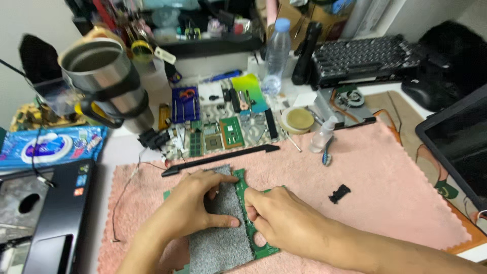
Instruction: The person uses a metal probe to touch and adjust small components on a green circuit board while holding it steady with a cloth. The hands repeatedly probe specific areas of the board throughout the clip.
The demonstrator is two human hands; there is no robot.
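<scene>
both hands pinch things on the pink cloth (pixel 385 193), left hand (pixel 195 205) on a grey pad (pixel 220 231), right hand (pixel 281 220) on the green circuit board (pixel 248 223), near a black strip (pixel 220 158) and black scrap (pixel 339 193).

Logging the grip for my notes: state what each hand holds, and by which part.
Both hands press a green circuit board under grey foam: left hand on the foam's top, right hand pinching the board's right edge.

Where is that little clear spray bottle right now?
In the head view, the small clear spray bottle lies tilted at the far edge of the pink cloth, right of centre, just right of the round yellow tin.
</scene>
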